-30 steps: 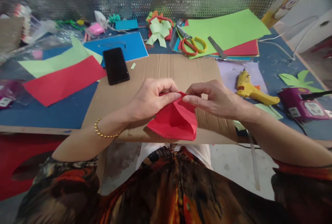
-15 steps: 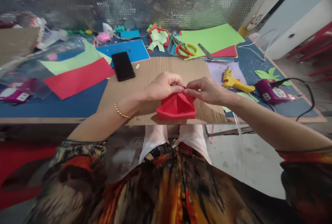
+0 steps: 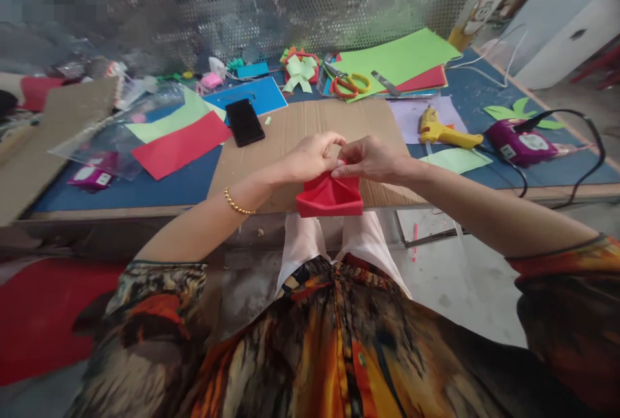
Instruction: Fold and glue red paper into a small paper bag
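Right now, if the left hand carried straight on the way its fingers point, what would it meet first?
Most likely the right hand, just beside the left hand at the folded red paper, though exact depth is unclear.

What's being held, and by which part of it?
A folded red paper piece: the left hand and right hand pinch its far edge, fingers close together. Neither hand grips its open near end.
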A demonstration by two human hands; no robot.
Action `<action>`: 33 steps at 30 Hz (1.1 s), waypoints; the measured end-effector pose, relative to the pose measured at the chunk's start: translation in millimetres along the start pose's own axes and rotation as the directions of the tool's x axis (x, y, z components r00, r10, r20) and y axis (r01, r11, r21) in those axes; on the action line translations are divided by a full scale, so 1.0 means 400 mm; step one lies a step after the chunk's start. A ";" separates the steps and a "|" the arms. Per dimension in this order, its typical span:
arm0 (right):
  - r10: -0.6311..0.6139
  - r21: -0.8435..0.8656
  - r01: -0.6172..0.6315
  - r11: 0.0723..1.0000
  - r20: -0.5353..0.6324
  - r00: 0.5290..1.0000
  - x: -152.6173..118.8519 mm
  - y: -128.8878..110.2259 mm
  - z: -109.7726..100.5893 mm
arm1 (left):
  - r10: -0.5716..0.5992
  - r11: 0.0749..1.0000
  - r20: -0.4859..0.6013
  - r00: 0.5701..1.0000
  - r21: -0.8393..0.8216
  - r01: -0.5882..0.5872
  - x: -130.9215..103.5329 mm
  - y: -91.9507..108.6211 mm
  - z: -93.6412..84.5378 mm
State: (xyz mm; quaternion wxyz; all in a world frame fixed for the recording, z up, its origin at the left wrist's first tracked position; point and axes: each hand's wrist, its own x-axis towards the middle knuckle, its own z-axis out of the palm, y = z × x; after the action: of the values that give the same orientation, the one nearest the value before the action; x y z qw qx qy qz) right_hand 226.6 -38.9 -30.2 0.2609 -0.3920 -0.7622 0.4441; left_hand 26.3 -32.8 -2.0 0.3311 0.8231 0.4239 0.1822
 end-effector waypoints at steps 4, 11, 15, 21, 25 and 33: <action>-0.019 0.095 0.020 0.995 -0.004 1.000 -0.006 -0.011 0.008 | 0.009 0.997 0.059 0.998 -0.083 -0.004 -0.003 0.016 -0.014; 0.037 0.167 -0.032 0.986 -0.023 0.999 -0.018 -0.004 0.008 | -0.030 0.967 0.143 0.989 -0.248 0.065 -0.003 0.019 -0.015; 0.024 0.195 -0.022 0.981 -0.005 1.000 -0.012 0.003 0.005 | 0.045 0.997 0.008 0.999 -0.066 -0.044 0.009 0.020 0.007; 0.032 0.349 -0.032 0.936 0.004 0.999 -0.005 0.006 0.010 | 0.043 0.997 -0.133 0.990 0.062 -0.035 0.011 0.020 0.034; -0.016 0.391 0.013 0.920 0.005 1.000 -0.001 0.003 0.014 | 0.009 0.992 -0.188 0.982 0.126 0.015 0.005 0.014 0.047; -0.015 0.407 0.010 0.913 0.011 1.000 0.000 -0.003 0.017 | 0.075 0.967 -0.221 0.972 0.254 -0.017 0.003 0.001 0.060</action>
State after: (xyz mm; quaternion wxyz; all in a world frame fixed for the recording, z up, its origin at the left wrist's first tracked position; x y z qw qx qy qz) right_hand 221.3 -42.5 -32.4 0.3343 -0.3211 -0.6574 0.5941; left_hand 41.1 -41.4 -19.0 0.1692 0.8415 0.4593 0.2286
